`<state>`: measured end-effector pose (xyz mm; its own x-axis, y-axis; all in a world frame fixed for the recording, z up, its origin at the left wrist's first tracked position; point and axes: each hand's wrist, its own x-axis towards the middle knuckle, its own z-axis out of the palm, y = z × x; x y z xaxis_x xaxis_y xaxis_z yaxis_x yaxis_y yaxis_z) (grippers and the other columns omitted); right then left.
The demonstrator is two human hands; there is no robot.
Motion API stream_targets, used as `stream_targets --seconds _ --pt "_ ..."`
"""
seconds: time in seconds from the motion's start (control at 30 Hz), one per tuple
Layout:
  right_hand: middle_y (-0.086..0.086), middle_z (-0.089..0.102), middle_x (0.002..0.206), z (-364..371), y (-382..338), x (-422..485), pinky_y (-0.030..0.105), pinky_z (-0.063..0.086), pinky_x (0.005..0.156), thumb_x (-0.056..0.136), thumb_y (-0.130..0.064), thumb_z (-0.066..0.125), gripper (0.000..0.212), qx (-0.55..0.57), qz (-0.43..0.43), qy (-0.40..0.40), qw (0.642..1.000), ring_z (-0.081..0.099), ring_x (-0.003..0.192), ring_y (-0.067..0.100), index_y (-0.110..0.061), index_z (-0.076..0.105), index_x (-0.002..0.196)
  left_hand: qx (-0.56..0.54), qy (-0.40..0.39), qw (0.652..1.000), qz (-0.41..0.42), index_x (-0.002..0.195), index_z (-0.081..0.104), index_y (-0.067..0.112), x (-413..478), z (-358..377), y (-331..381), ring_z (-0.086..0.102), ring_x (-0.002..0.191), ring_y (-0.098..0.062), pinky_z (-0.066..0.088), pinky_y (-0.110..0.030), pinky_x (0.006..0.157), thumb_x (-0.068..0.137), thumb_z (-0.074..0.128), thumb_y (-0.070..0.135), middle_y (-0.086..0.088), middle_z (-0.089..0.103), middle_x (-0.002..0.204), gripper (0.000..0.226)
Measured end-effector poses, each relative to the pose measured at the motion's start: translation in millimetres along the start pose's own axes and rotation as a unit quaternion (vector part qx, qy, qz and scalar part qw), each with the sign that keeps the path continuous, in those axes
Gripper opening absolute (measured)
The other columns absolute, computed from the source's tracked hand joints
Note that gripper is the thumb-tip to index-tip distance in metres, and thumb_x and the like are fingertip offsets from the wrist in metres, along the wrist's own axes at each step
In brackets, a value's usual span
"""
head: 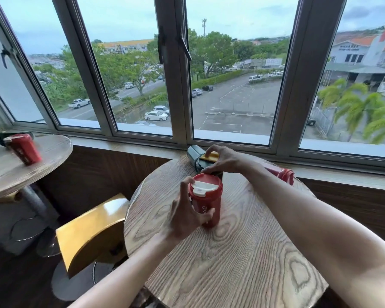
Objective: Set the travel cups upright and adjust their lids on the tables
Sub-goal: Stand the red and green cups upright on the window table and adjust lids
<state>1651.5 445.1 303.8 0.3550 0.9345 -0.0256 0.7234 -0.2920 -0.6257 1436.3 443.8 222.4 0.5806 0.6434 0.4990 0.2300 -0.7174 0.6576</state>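
**Inspector A:** Position of the red plastic travel cup with white flip lid (pixel 206 201)?

**Inspector B:** Upright near the middle of the round wood-grain table (pixel 242 252), lid seated on top.

**A:** Hands?

**B:** The left hand (pixel 187 215) grips its side, thumb across the body, one finger at the lid rim. The right hand (pixel 222 160) arches, fingers curled, between the lid's far rim and a dark green cup (pixel 192 155) lying on its side. Which of the two it holds cannot be told.

**A:** Other cups?

**B:** A second red cup (pixel 285 173) lies behind the right forearm. A third red cup (pixel 25 148) lies on the left-hand round table (pixel 42 156).
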Motion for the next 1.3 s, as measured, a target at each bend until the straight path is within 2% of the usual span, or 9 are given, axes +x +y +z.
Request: stream_targets --seconds 0.17,0.23,0.4,0.67,0.8,0.87,0.97,1.17,1.3 --pt "0.012 0.056 0.124 -5 6 -6 0.036 0.05 0.078 0.088 -0.034 0.068 0.03 0.108 0.035 -0.013 0.993 0.056 0.098 0.023 -0.025 0.062 0.117 -0.013 -0.016 1.0 0.022 0.126 0.03 0.023 3 -1 -6 0.068 0.088 -0.015 0.061 -0.037 0.067 0.066 0.083 0.037 0.004 0.062 0.108 0.081" --pt "0.011 0.054 0.127 -5 10 -10 0.037 0.051 0.078 0.091 -0.025 0.064 0.029 0.139 0.051 -0.03 0.988 0.057 0.105 0.025 -0.028 0.061 0.119 -0.011 -0.02 0.999 0.031 0.127 0.029 0.023 6 0 -8 0.068 0.088 -0.016 0.061 -0.036 0.066 0.066 0.081 0.039 0.0 0.063 0.111 0.081" --pt "0.014 0.058 0.117 -2 16 -14 0.038 0.053 0.078 0.093 -0.016 0.058 0.027 0.195 0.048 -0.033 0.979 0.057 0.094 0.023 -0.032 0.06 0.114 -0.017 -0.018 0.999 0.036 0.128 0.03 0.021 8 1 -11 0.067 0.09 -0.015 0.061 -0.036 0.067 0.067 0.082 0.036 0.006 0.059 0.112 0.082" --pt "0.015 0.057 0.122 -5 17 -13 0.043 0.058 0.079 0.094 -0.012 0.057 0.027 0.181 0.024 -0.008 0.983 0.062 0.102 0.03 -0.031 0.064 0.11 -0.027 -0.016 0.999 0.032 0.128 0.031 0.02 8 1 -15 0.068 0.09 -0.017 0.061 -0.038 0.068 0.067 0.084 0.034 0.004 0.06 0.114 0.083" --pt "0.017 0.055 0.125 -10 23 -16 0.048 0.058 0.081 0.092 -0.009 0.058 0.028 0.163 0.012 -0.007 0.986 0.062 0.098 0.03 -0.034 0.067 0.101 -0.023 -0.014 0.999 0.028 0.129 0.029 0.024 7 3 -17 0.068 0.089 -0.016 0.061 -0.037 0.066 0.066 0.081 0.04 -0.002 0.062 0.118 0.083" --pt "0.015 0.054 0.126 -13 26 -18 0.051 0.059 0.082 0.092 -0.009 0.059 0.031 0.154 0.011 -0.009 0.988 0.063 0.104 0.035 -0.038 0.069 0.095 -0.025 -0.016 0.999 0.037 0.129 0.03 0.023 7 4 -19 0.067 0.092 -0.017 0.061 -0.037 0.066 0.066 0.08 0.042 -0.003 0.061 0.12 0.083" --pt "0.016 0.051 0.128 -17 28 -25 0.05 0.058 0.08 0.092 -0.006 0.058 0.031 0.139 0.007 0.004 0.99 0.061 0.107 0.039 -0.034 0.069 0.099 -0.023 -0.019 0.998 0.06 0.131 0.031 0.017 6 6 -22 0.064 0.099 -0.016 0.06 -0.036 0.071 0.067 0.08 0.039 -0.004 0.056 0.124 0.083" --pt "0.014 0.055 0.116 -28 37 -46 0.045 0.057 0.076 0.092 -0.006 0.056 0.029 0.116 0.001 0.025 0.993 0.057 0.084 0.023 -0.022 0.07 0.111 -0.028 -0.016 0.998 0.061 0.135 0.028 0.021 4 11 -30 0.061 0.106 -0.019 0.059 -0.041 0.074 0.07 0.081 0.04 -0.008 0.053 0.131 0.086" --pt "0.007 0.054 0.103 -35 42 -55 0.034 0.05 0.063 0.093 -0.005 0.056 0.028 0.133 0.006 0.013 0.991 0.055 0.072 0.019 -0.027 0.07 0.104 -0.04 -0.015 0.998 0.053 0.137 0.026 0.025 3 13 -32 0.06 0.107 -0.02 0.059 -0.043 0.076 0.07 0.081 0.04 -0.008 0.051 0.133 0.089"
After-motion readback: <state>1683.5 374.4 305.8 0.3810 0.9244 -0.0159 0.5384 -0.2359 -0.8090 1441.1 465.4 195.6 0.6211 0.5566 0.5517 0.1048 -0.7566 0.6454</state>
